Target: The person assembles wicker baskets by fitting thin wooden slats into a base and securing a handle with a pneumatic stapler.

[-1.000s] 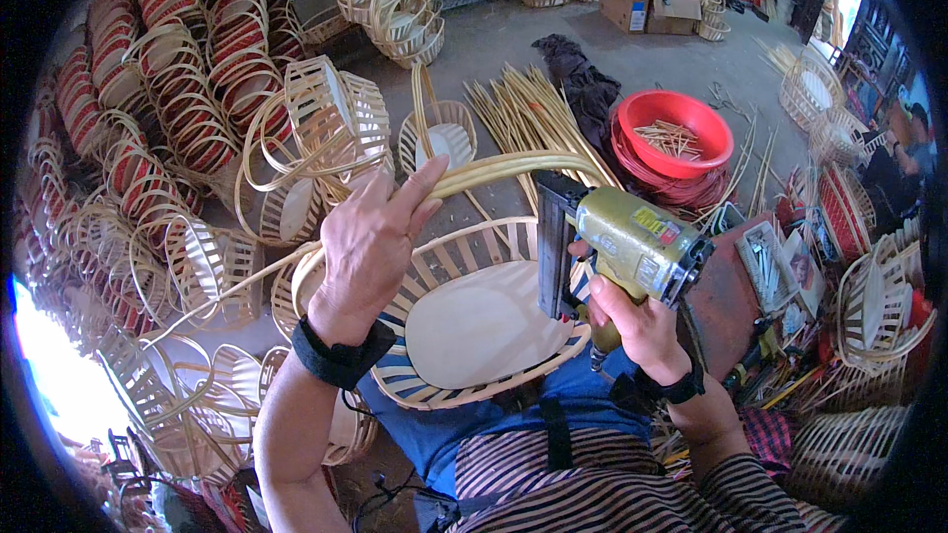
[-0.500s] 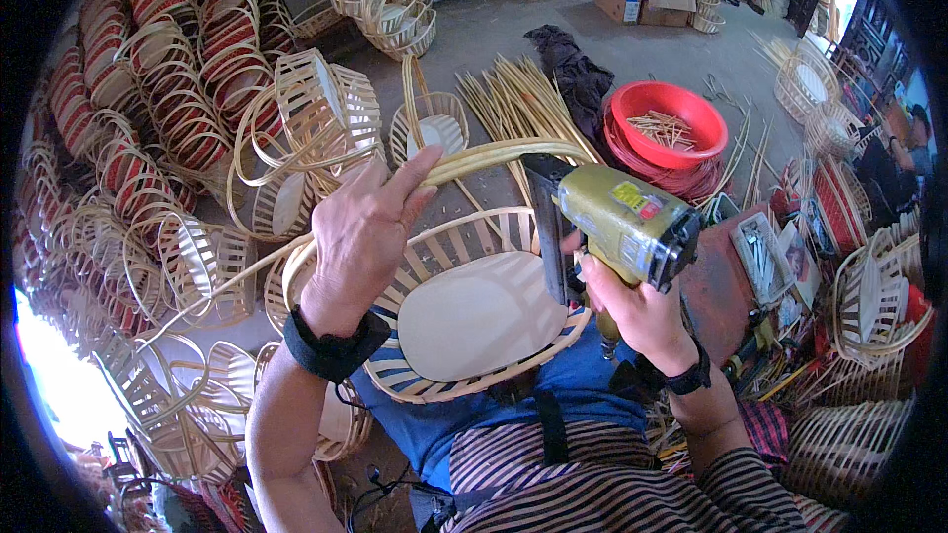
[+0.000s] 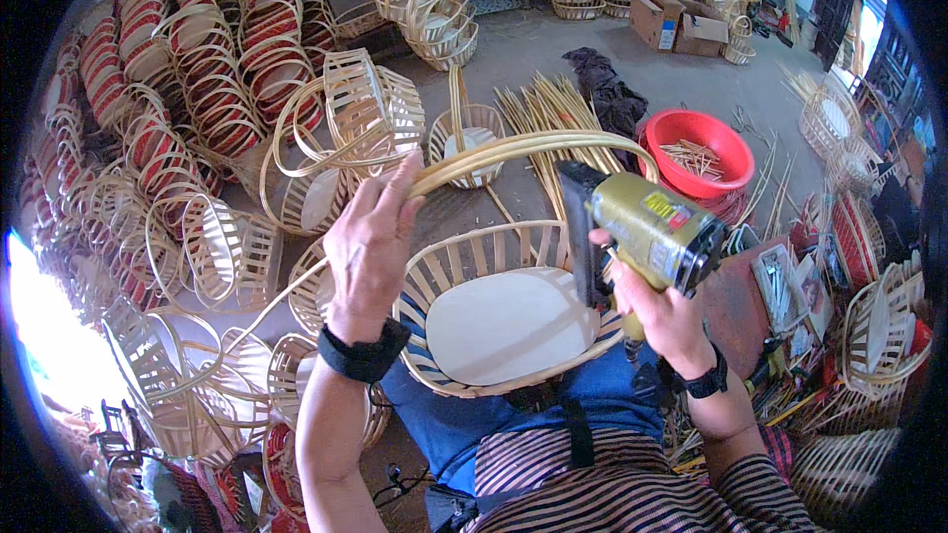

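Observation:
An oval, light wood-strip basket (image 3: 506, 326) with a pale flat base lies over my lap, its open top facing up. Above it arches a handle (image 3: 533, 142) of bent pale strips laid together. My left hand (image 3: 370, 242) is closed round the handle's left part, fingers pointing up along it. My right hand (image 3: 657, 311) grips an olive-green nail gun (image 3: 647, 227) by its handle. The gun's black nose is just under the arch, over the basket's right side; whether it touches the strips cannot be told. The arch's right end bends down behind the gun.
Stacked red-and-tan baskets (image 3: 212, 59) fill the left side. Loose baskets (image 3: 222, 247) stand beside my left arm. Ahead lie a bundle of thin sticks (image 3: 558, 118), a dark cloth (image 3: 607, 89) and a red basin (image 3: 696, 153) holding short sticks. A nail tray (image 3: 780, 281) is at right.
The view has shifted, so the scene sits further right. The handle's right end now reaches further past the nail gun and bends down more. Both hands keep their holds.

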### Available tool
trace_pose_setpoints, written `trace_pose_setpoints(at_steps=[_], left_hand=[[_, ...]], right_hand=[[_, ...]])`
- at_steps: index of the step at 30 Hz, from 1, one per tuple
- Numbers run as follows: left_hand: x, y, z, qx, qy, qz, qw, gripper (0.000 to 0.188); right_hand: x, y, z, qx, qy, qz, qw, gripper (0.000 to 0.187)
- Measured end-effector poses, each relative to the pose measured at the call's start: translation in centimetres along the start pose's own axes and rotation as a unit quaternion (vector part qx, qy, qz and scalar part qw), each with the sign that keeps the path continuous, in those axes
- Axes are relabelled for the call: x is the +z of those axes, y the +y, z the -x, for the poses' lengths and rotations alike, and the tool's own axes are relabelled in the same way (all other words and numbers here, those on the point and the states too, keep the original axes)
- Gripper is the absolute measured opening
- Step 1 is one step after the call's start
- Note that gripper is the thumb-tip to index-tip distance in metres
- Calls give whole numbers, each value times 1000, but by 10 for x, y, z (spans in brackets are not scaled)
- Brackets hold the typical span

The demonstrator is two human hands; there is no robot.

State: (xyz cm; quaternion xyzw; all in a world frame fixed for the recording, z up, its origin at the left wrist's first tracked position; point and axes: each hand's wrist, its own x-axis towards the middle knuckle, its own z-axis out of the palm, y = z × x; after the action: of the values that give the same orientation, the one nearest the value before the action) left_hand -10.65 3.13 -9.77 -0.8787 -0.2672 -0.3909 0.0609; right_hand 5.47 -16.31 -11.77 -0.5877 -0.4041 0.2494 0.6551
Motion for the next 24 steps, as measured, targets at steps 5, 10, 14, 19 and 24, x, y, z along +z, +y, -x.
trace_pose_setpoints(at_steps=[5, 10, 14, 19, 24], left_hand=[[7, 14, -2, 6, -2, 26, 1000, 37], [11, 17, 1, 12, 13, 36, 999, 38], [10, 18, 0, 6, 15, 30, 999, 38], [6, 21, 0, -22, -26, 38, 999, 37], [9, 19, 0, 3, 9, 42, 999, 39]], right_hand=[[22, 4, 5, -29, -12, 13, 999, 22], [30, 5, 4, -46, -34, 43, 997, 17], [31, 8, 3, -71, -29, 75, 994, 16], [31, 7, 3, -103, -23, 74, 992, 15], [31, 5, 5, -64, -19, 67, 996, 16]])
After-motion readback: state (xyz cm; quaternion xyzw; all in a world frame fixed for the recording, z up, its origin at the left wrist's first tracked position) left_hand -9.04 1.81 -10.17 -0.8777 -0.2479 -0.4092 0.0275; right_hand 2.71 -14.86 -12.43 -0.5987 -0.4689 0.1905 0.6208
